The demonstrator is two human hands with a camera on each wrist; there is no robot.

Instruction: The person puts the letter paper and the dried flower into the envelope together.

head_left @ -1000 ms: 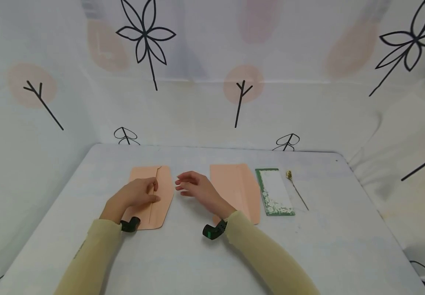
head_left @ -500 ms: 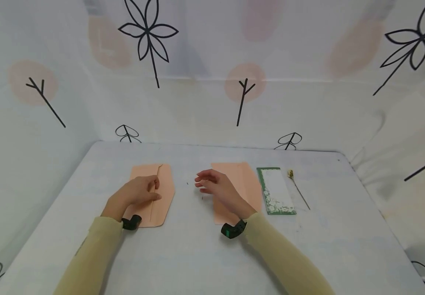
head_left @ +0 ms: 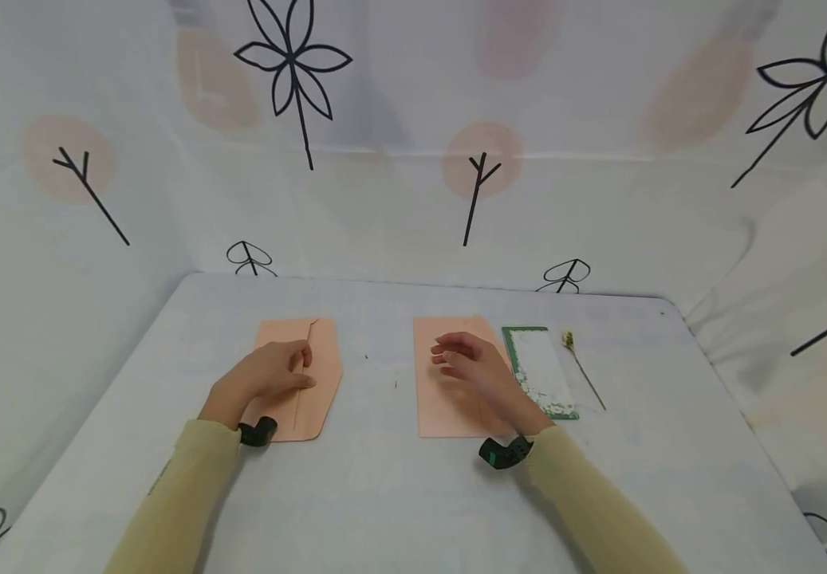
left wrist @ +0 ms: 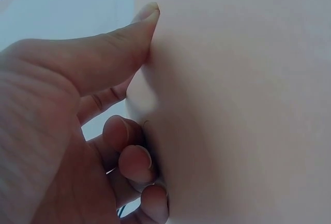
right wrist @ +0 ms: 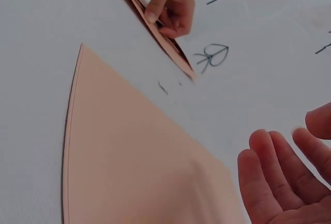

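Observation:
My left hand (head_left: 269, 375) rests on the left peach envelope (head_left: 321, 399), thumb apart from the loosely curled fingers. In the left wrist view the thumb (left wrist: 119, 43) and fingertips touch the envelope's pale surface (left wrist: 248, 105). My right hand (head_left: 481, 371) hovers over a second peach envelope (head_left: 431, 406) with relaxed, slightly bent fingers and nothing in them. In the right wrist view those fingers (right wrist: 282, 175) are beside the second envelope (right wrist: 129, 146). The right hand and wrist hide part of that envelope and the lower left of a green-bordered card (head_left: 542, 367).
A thin-stemmed dried flower (head_left: 584, 371) lies right of the card. Small dark specks (head_left: 395, 384) dot the white tabletop (head_left: 377, 494) between the two envelopes. A white cloth (head_left: 384, 207) with plant drawings hangs behind the table.
My right hand has moved right, from the gap between the envelopes to above the second one. My left hand has stayed on the left envelope. The view has shifted slightly.

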